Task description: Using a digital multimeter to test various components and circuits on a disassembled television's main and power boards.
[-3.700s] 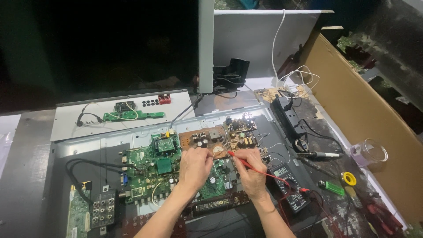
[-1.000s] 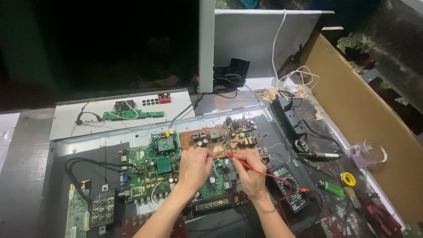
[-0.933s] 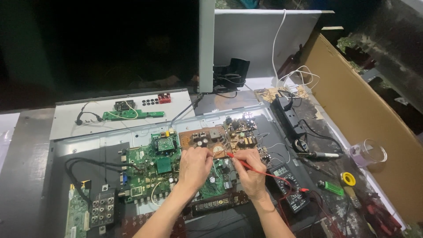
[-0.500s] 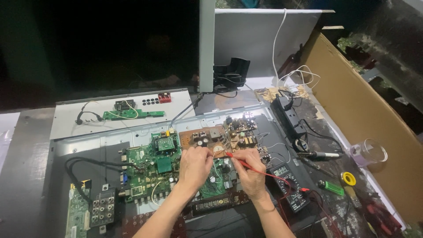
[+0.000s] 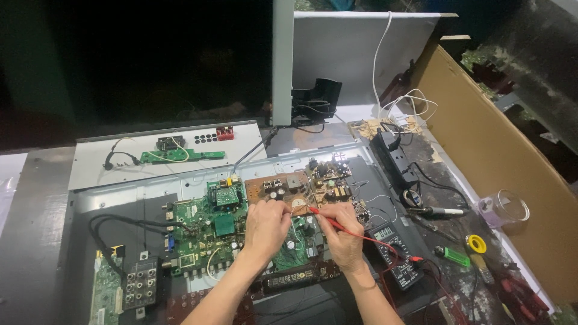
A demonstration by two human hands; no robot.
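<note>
The counter (image 5: pixel 36 198) carries a metal chassis (image 5: pixel 150 195); beside it lie a multimeter (image 5: pixel 397 253), lighter (image 5: pixel 451 256), tape roll (image 5: pixel 476 244), glass (image 5: pixel 503 209).

Green circuit board (image 5: pixel 205 225), brown power board (image 5: pixel 283 188), red probe (image 5: pixel 337 224), yellow tape roll (image 5: pixel 476 244).

You are looking down at a dark grey workbench (image 5: pixel 36 241) lit from above, while the space beyond its far edge falls into near-black shadow. A white upright panel (image 5: pixel 355 54) stands at the back, and along your right a brown cardboard sheet (image 5: pixel 506 156) leans against a dark, rough wall (image 5: pixel 542 66)
</note>
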